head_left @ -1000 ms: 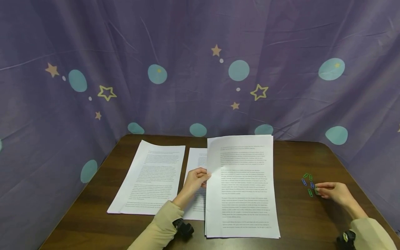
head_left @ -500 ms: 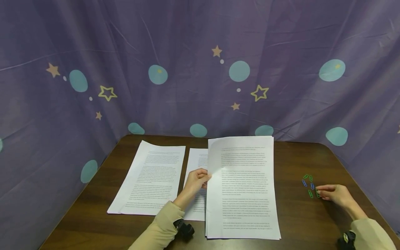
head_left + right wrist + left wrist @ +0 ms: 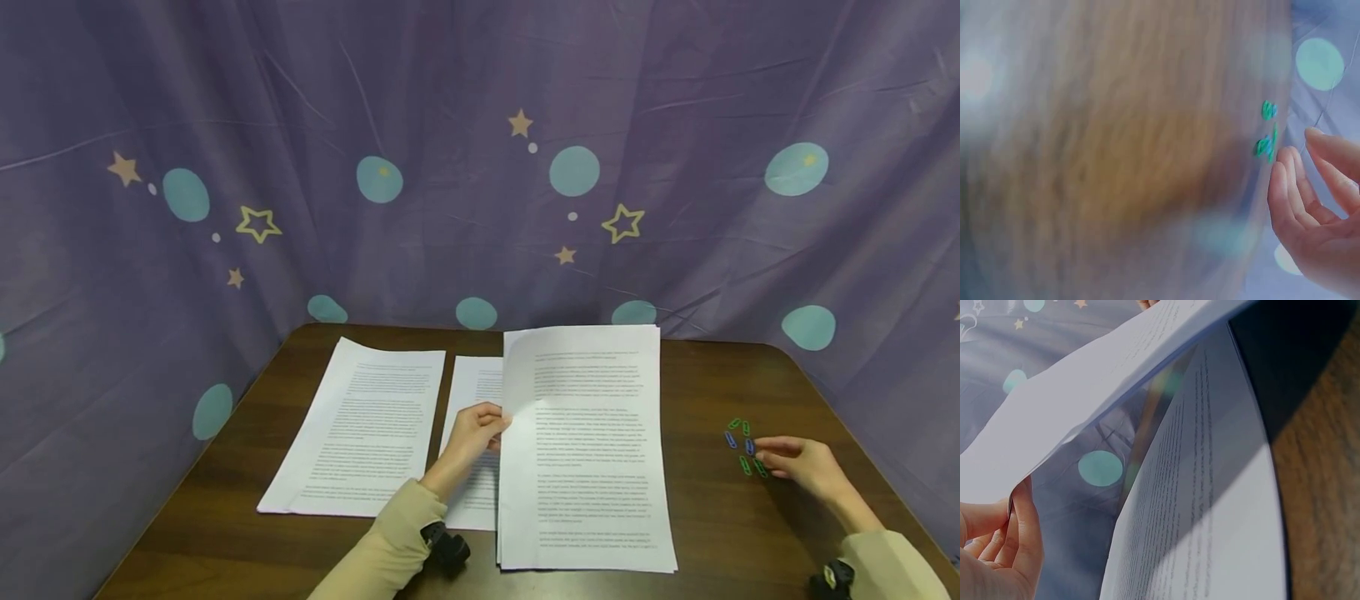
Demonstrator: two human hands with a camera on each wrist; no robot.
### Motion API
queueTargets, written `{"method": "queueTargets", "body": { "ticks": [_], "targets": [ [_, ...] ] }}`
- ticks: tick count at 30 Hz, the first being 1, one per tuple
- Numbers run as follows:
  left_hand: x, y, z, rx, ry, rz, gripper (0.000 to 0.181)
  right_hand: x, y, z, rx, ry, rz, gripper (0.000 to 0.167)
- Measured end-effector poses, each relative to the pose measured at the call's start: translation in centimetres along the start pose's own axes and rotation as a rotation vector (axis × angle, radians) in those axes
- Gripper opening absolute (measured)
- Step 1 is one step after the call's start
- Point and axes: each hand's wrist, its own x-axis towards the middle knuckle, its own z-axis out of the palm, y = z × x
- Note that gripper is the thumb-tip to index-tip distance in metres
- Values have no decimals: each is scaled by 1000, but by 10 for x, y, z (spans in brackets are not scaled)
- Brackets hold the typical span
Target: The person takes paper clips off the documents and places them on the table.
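Note:
My left hand [image 3: 474, 433] pinches the left edge of a raised stack of printed paper [image 3: 588, 450], thumb against fingers. The left wrist view shows the same grip, with the sheets [image 3: 1054, 419] slanting up from the fingertips. Over at the right, my right hand [image 3: 806, 467] hovers close beside several small paper clips. Its thumb and fingers stand apart in the right wrist view, with nothing seen between them. Nearest its fingertips are a green paper clip [image 3: 761, 468] and a blue paper clip [image 3: 749, 447]; other green clips [image 3: 745, 466] lie around them.
Another stack of printed paper [image 3: 367, 433] lies at the left of the brown wooden table [image 3: 720, 542]. Between the two stacks lie more printed sheets [image 3: 468, 500], partly covered by the raised one. A purple patterned curtain [image 3: 450, 83] hangs behind the table.
The raised stack and my left hand have shifted slightly right. My right hand has parted from the green paper clip at its fingertips, which now lies just below them.

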Motion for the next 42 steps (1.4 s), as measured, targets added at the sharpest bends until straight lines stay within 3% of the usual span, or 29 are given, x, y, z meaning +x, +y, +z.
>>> {"method": "queueTargets", "body": {
  "ticks": [6,13,19,25,29,35,42],
  "targets": [
    [-6,15,5,7,-7,1,18,-1,-20,6,6,6,-67,39],
    [-14,30,11,2,-2,8,18,-3,-46,15,102,-47,-146,38],
    [-12,27,14,-10,0,10,17,-4,-62,25,168,-88,-198,37],
    [0,12,16,-41,-8,6,18,-6,-71,36,198,-132,-222,40],
    [6,4,21,-52,-5,6,19,-6,-75,41,257,-201,-199,46],
    [9,3,30,-52,12,8,19,-7,-81,45,324,-267,-174,52],
    [11,5,44,-67,3,-5,19,-9,-81,46,254,-195,-40,59]
  ]
}}
